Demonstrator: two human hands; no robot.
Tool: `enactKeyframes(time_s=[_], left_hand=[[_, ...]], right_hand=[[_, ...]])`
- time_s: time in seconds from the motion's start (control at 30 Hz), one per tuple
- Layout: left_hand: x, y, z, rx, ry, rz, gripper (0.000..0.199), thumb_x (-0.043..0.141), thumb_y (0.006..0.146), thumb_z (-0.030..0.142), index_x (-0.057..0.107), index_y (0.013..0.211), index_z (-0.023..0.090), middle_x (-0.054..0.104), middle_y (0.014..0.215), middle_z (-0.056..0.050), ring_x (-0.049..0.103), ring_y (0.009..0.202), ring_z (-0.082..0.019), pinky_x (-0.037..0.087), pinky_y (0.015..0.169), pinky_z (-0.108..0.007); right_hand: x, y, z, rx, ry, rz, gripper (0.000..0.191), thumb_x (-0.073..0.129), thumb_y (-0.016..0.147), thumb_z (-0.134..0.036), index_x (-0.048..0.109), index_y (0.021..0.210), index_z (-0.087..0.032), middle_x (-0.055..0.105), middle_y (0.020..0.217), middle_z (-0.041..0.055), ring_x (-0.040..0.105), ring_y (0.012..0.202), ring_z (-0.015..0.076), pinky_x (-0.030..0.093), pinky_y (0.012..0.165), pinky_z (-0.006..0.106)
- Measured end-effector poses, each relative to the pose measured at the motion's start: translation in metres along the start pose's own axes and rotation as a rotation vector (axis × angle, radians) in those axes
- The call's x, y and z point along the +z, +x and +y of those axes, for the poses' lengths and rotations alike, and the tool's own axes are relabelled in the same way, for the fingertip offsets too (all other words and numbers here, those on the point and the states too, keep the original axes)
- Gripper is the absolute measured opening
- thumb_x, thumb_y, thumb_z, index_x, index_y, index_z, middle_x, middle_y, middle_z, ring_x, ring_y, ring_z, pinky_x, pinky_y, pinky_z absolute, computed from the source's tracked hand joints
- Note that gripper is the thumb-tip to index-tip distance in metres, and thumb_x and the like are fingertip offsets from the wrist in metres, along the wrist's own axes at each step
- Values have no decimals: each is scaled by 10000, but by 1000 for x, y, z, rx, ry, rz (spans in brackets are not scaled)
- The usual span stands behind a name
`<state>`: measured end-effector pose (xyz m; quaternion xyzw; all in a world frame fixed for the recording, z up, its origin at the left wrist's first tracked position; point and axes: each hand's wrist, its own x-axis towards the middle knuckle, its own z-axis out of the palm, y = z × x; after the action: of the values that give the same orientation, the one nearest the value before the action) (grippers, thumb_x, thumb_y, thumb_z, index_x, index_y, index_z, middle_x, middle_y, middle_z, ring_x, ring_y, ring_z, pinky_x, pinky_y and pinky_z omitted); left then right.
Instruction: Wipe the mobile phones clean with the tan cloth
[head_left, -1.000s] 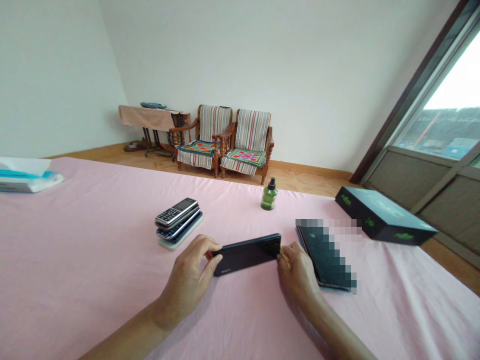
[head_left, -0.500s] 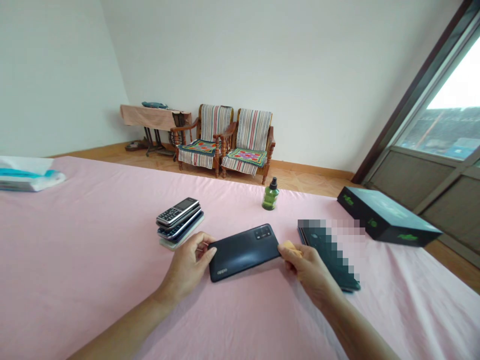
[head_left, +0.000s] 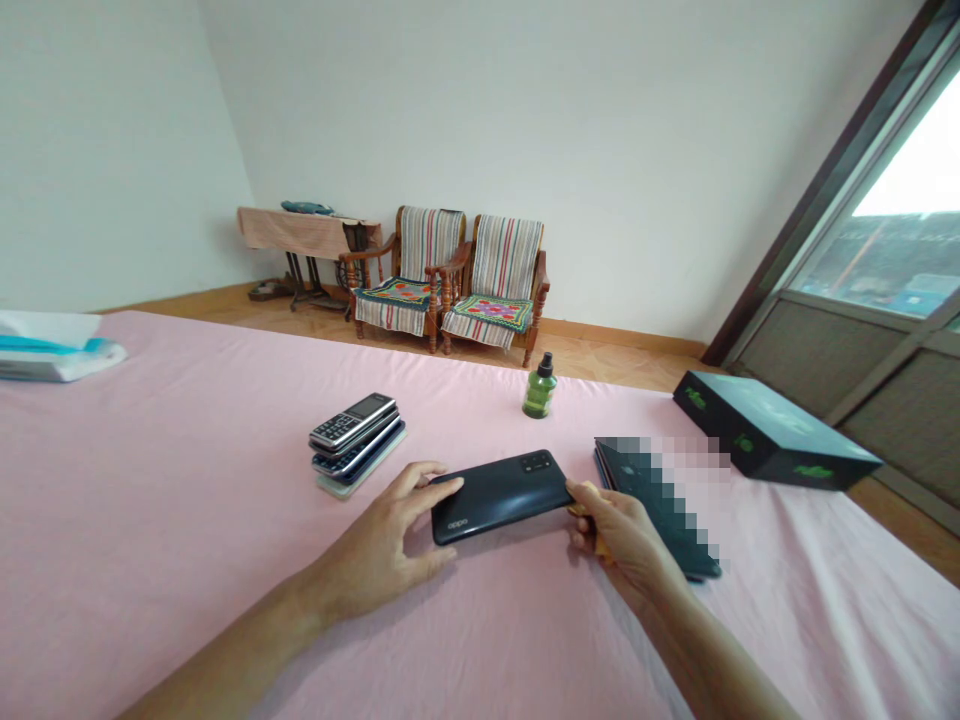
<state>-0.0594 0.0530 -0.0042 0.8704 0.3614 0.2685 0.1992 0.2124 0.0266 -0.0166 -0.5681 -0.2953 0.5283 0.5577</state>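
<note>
Left hand point(head_left: 373, 565) and right hand point(head_left: 622, 540), both bare and of slim shape, with long, thin fingers. Forearms point(head_left: 225, 650) also bare, narrow at the wrist and becoming wider toward the lower edge of the view.

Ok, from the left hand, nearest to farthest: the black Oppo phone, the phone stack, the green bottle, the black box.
From the left hand:
1. Black Oppo phone, touching its fingers.
2. Stack of phones, straight ahead.
3. Green bottle, ahead to the right.
4. Black box, far right at the edge.

The back of the black smartphone point(head_left: 499, 497) reads "oppo" — green lettering point(head_left: 814, 472) on the dark box point(head_left: 772, 428) is unreadable.
</note>
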Motion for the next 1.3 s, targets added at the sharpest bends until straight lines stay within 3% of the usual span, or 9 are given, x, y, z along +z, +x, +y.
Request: enactKeyframes(time_s=[0.13,0.37,0.53,0.63,0.8,0.93,1.03,1.2,1.3], left_hand=[[1,0,-5,47,50,-7,491,690,846,296,553,1318,294,551,1289,-90,565,1174,-248,472,1000,-428],[-4,1,4,207,165,-8,311,529,947,300,624,1228,208,691,1110,-90,666,994,-223,539,886,-333],[0,0,9,295,216,-10,289,464,985,354,633,1143,181,729,971,-77,698,858,-220,544,775,-295],[1,0,12,213,145,33,320,381,1013,352,647,980,178,699,811,-47,677,735,-181,515,674,-242],[4,1,13,1,-12,65,449,312,1020,367,552,689,180,543,580,15,565,531,-127,417,514,-199],[7,0,12,-35,-91,34,456,314,1016,407,549,703,174,543,585,17,566,537,-124,412,526,-197],[8,0,14,-16,-92,12,458,315,1018,420,566,734,165,551,606,13,570,554,-126,414,530,-196],[7,-2,21,110,-7,1,438,303,1032,420,602,857,152,604,699,-16,612,634,-147,450,572,-211],[9,-5,27,220,91,10,392,318,1035,404,608,988,144,653,800,-50,652,730,-178,501,652,-248]], right_hand=[[1,0,0,27,-27,-2,389,761,623,-466,524,590,-159,446,444,-65,422,338,66,368,312,199],[-1,2,2,68,-108,-37,395,731,629,-496,534,564,-160,434,415,-71,420,299,82,414,307,241],[-1,1,-1,21,-162,-37,422,704,665,-529,552,576,-145,428,426,-60,343,328,48,254,307,177],[0,-3,-3,-64,-198,14,404,692,699,-497,523,566,-155,365,411,-81,298,349,41,185,342,171],[1,-6,-5,-250,-218,152,363,591,796,-461,490,597,-174,366,470,-75,329,432,61,226,410,183],[2,2,1,-311,-209,221,357,643,745,-510,559,704,-166,470,542,-49,399,480,84,290,436,194],[5,9,8,-280,-187,186,426,678,686,-565,592,752,-154,522,568,-26,447,479,101,334,434,210],[10,9,10,-240,-159,89,473,710,640,-571,644,785,-126,590,612,19,508,497,121,374,449,228],[7,6,6,-279,-181,101,441,668,702,-545,670,857,-132,594,644,12,526,528,127,401,488,239]])
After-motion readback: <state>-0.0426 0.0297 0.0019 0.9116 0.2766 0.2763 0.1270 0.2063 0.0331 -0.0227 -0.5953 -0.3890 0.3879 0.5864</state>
